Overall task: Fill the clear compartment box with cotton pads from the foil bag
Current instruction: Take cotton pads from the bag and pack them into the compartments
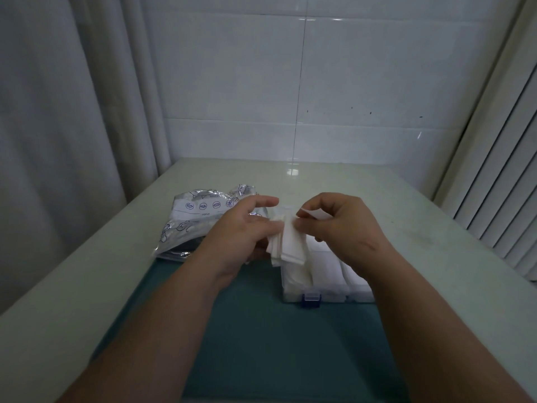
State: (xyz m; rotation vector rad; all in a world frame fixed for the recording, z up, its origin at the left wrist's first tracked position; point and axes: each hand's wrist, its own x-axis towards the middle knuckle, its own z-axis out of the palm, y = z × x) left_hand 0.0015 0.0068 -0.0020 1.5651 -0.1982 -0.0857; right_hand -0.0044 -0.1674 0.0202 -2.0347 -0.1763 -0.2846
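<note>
White tiled wall (363, 82) fills the far side, pale curtain (58, 112) on the left, slatted blind (499, 184) on the right. Pale greenish worktop (406, 216) runs from the wall toward the camera; teal mat (276, 344) covers its near centre.

Foil bag (191, 219) lies on the worktop left of centre, crumpled, silver with blue printed icons, its near edge overlapping the far left corner of the mat. Clear compartment box (328, 289) sits right of centre on the far end of the mat, small blue latch (311, 299) on its near wall. White pads already fill the compartments that show; the far part of the box is hidden behind the right hand, so the compartment count is unclear.

Both forearms are bare, reaching in from the near edge. Left hand (244, 234) is raised just right of the bag, fingers closed around a small stack of cotton pads (287, 245), which hangs over the left end of the box. Right hand (340, 228) is above the box, thumb and fingertips pinching the top of the same stack; a single thin white pad (315, 213) sticks out between its fingers. Hands nearly touching at the stack. Whether the stack's lower edge touches the pads in the box cannot be told.
</note>
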